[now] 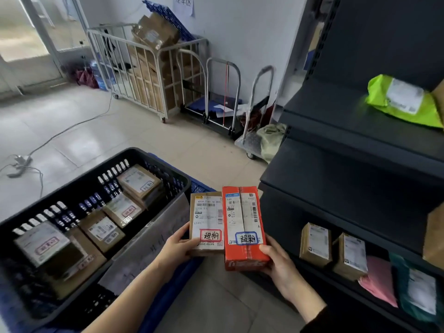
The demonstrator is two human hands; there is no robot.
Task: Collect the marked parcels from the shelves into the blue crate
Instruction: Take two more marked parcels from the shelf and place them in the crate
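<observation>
Here, left hand (176, 248) grips the brown parcel (206, 219); right hand (281, 265) grips the red parcel (242, 227) — touching.

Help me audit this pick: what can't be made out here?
Head view:
- Labels on brown parcel and red parcel: print too small.
- Label on green bag: blurred.
- Near end of crate: cut off by frame edge.
- Side of teal bag: blurred, cut off by right edge.
- Near corner of red parcel: hidden by right hand.

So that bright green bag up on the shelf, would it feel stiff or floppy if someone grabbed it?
Probably floppy: the green bag is a wrinkled plastic mailer that sags onto the shelf. Its glossy skin may be slightly slippery. It lies flat, so it seems unlikely to roll or tip.
</observation>
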